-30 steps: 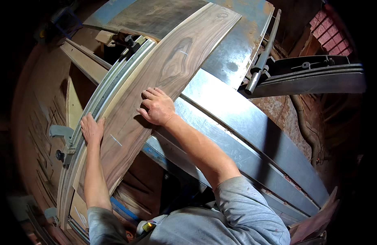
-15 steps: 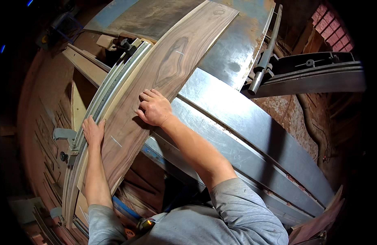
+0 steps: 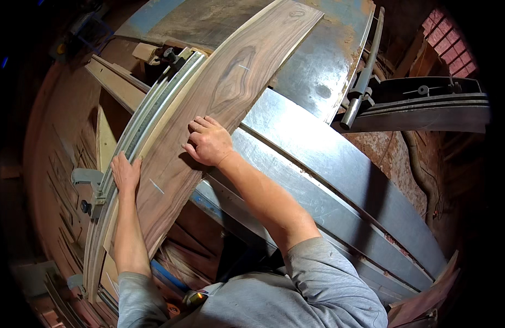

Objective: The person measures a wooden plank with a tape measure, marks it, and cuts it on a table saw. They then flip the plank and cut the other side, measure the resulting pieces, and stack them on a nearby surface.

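The right hand (image 3: 210,142), loosely bent and gripping nothing, rests atop the wooden board (image 3: 230,90); the left hand (image 3: 125,172), half spread, touches the metal rail (image 3: 157,105) beneath its fingers.

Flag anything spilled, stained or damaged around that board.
Brown patches mottle the far metal plate, and a dark smudge sits nearer, odd against the shiny surface. The wooden board shows no obvious damage.

One left hand (image 3: 126,174), one right hand (image 3: 211,143), two grey sleeves (image 3: 331,273). One board (image 3: 214,106) with two white marks (image 3: 156,187) on its face; one fence (image 3: 156,107) at left with two black knobs (image 3: 86,207). One round bar (image 3: 368,71) and one hose (image 3: 422,172) at the right.
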Demonstrator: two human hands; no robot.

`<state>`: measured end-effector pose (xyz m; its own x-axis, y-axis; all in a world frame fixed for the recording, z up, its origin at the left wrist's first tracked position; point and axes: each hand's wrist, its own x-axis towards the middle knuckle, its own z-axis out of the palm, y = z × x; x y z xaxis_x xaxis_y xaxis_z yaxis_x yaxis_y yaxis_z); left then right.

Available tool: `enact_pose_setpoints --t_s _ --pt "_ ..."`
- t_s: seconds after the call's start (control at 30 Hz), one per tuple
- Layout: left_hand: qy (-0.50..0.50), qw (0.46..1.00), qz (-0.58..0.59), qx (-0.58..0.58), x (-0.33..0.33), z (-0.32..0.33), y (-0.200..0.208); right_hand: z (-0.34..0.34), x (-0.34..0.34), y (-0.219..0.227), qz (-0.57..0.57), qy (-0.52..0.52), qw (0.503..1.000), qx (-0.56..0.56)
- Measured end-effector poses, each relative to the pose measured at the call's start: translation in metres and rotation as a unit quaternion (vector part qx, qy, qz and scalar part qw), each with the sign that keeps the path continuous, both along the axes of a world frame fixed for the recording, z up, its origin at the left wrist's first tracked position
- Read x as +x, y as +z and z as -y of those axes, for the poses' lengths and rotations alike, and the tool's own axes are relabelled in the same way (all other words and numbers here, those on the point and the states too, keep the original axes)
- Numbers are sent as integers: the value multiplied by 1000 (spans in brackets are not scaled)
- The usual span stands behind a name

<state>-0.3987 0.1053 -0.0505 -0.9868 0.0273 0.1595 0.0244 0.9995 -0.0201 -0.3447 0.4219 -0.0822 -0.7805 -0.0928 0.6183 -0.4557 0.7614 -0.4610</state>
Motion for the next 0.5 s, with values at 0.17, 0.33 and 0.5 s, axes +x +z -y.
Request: enact_pose_setpoints --t_s 0.17,0.33,0.5 --pt "-1 1000 5 -2 0 -3 3 -1 -3 -1 10 4 1000 3" --pt "1 1000 -1 -6 -5 -1 -4 -1 -8 -7 1 1 1000 0" --pt "2 1000 2 -4 -9 4 -8 0 -13 -9 3 6 1000 1"
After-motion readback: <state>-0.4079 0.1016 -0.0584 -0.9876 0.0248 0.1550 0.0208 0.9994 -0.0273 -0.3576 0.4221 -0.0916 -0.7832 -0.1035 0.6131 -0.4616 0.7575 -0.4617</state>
